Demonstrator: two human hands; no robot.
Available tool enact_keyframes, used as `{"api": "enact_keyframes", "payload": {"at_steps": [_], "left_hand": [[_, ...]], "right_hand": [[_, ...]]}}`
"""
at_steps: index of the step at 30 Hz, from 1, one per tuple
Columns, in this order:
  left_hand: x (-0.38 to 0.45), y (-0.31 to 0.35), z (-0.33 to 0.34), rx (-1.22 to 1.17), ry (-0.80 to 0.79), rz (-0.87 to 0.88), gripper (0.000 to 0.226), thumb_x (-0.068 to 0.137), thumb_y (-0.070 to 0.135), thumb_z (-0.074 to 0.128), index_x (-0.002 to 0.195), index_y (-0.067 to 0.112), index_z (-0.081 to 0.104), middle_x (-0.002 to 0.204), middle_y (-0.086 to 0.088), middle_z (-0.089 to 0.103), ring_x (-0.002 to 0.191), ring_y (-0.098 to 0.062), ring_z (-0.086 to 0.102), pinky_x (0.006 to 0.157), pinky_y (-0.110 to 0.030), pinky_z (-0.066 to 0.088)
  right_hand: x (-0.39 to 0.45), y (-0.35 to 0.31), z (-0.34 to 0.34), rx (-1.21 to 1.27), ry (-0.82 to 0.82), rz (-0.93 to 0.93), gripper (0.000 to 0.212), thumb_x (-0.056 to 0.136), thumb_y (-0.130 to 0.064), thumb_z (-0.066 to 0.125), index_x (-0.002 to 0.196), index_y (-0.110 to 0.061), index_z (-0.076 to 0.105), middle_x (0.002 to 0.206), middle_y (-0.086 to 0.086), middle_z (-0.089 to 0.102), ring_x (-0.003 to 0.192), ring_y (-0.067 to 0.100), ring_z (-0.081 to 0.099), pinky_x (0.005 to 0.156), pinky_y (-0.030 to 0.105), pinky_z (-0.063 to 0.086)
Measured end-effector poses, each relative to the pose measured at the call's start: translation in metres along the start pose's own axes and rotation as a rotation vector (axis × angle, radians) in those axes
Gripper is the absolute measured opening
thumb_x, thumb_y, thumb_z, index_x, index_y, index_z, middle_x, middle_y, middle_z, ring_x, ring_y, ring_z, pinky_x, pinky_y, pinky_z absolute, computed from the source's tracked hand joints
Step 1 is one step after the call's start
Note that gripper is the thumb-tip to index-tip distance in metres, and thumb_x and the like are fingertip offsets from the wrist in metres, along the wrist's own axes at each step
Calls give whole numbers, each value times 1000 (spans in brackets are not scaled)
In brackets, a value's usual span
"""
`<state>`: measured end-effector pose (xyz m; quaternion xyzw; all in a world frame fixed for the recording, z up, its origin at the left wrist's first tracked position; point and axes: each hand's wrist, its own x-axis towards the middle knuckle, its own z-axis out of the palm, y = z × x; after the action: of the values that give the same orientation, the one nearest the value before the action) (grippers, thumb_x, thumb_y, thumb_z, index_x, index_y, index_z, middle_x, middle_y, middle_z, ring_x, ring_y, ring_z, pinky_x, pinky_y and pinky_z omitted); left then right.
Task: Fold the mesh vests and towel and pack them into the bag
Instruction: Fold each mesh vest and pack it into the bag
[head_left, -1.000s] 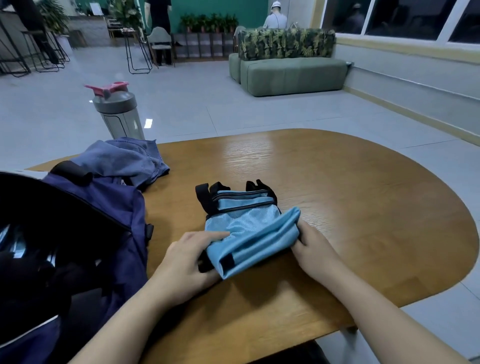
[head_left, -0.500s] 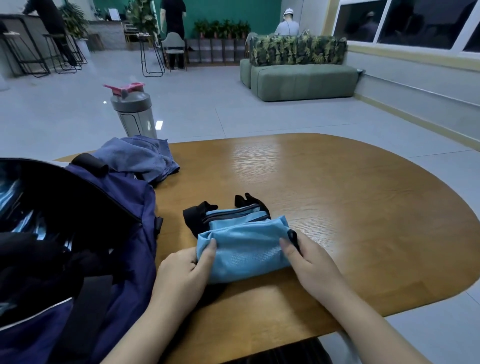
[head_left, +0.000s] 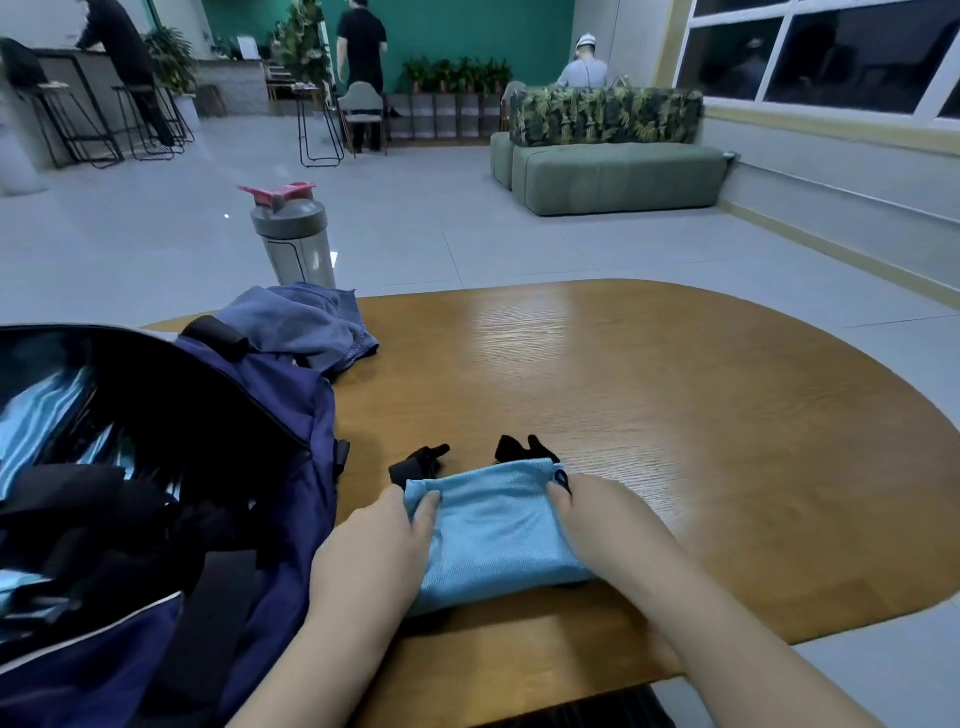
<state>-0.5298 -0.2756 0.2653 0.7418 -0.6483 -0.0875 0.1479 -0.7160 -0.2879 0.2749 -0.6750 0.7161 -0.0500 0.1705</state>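
Observation:
A light blue mesh vest (head_left: 493, 530) with black trim lies folded into a small bundle on the wooden table (head_left: 675, 395), close to the near edge. My left hand (head_left: 374, 556) grips its left end, fingers curled over the top. My right hand (head_left: 602, 525) grips the right end the same way. A navy bag (head_left: 270, 467) stands open at the left, with blue and black fabric inside it. A blue-grey towel (head_left: 306, 322) lies crumpled behind the bag.
A grey shaker bottle (head_left: 296, 239) with a pink lid stands at the table's far edge behind the towel. Bare wood lies to the right of the vest. A green sofa, stools and people are far off in the room.
The vest has been folded over once more into a tighter bundle and drawn toward me. Both hands moved from its near edge to grip its two ends.

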Motion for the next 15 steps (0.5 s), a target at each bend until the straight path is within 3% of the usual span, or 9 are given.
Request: {"api": "enact_keyframes", "payload": {"at_steps": [2, 4, 7, 9, 11, 13, 15], "left_hand": [[4, 4, -1, 98, 7, 4, 46, 95, 58, 31, 103, 15, 42, 96, 0, 55, 97, -24, 62, 69, -29, 40], [12, 4, -1, 70, -50, -18, 48, 92, 57, 40, 108, 12, 44, 104, -1, 57, 99, -24, 61, 71, -29, 41], [21, 4, -9, -171, -175, 21, 19, 87, 41, 52, 94, 23, 51, 88, 6, 62, 87, -18, 60, 68, -28, 44], [21, 3, -16, -326, -210, 74, 8, 85, 28, 56, 81, 27, 49, 77, 8, 61, 77, -14, 59, 63, -26, 42], [18, 1, -23, -562, -263, 128, 13, 84, 19, 60, 87, 28, 51, 84, 8, 63, 77, -10, 59, 66, -25, 47], [11, 0, -31, -802, -323, 298, 34, 82, 7, 62, 102, 33, 54, 100, 12, 65, 94, -8, 61, 78, -17, 48], [5, -6, -42, -911, -325, 456, 44, 77, 3, 64, 113, 28, 57, 110, 9, 67, 107, -9, 61, 92, -20, 47]], "right_hand": [[2, -7, -3, -202, -38, -20, 25, 100, -17, 33, 116, -14, 52, 110, 4, 58, 101, 24, 56, 75, 32, 44], [0, -14, -7, -307, 13, 4, 29, 97, -12, 36, 126, -10, 41, 120, 6, 53, 109, 26, 53, 77, 33, 42], [0, -22, -26, -350, 159, -141, 52, 89, -10, 44, 138, -13, 25, 135, 7, 37, 125, 26, 36, 98, 34, 36], [-2, -29, -44, -242, 42, -304, 77, 88, -20, 54, 150, -19, 8, 154, 3, 18, 143, 25, 12, 116, 37, 16], [-6, -41, -59, -110, -159, -365, 98, 83, -38, 66, 152, -27, -3, 160, -6, 5, 147, 20, -6, 119, 38, 4], [-6, -50, -66, -52, -263, -413, 106, 75, -49, 73, 152, -31, 2, 156, -12, 19, 147, 19, 1, 117, 38, 13], [-1, -60, -67, -59, -299, -514, 90, 70, -48, 78, 143, -35, 26, 139, -17, 44, 136, 12, 32, 110, 31, 31]]}}
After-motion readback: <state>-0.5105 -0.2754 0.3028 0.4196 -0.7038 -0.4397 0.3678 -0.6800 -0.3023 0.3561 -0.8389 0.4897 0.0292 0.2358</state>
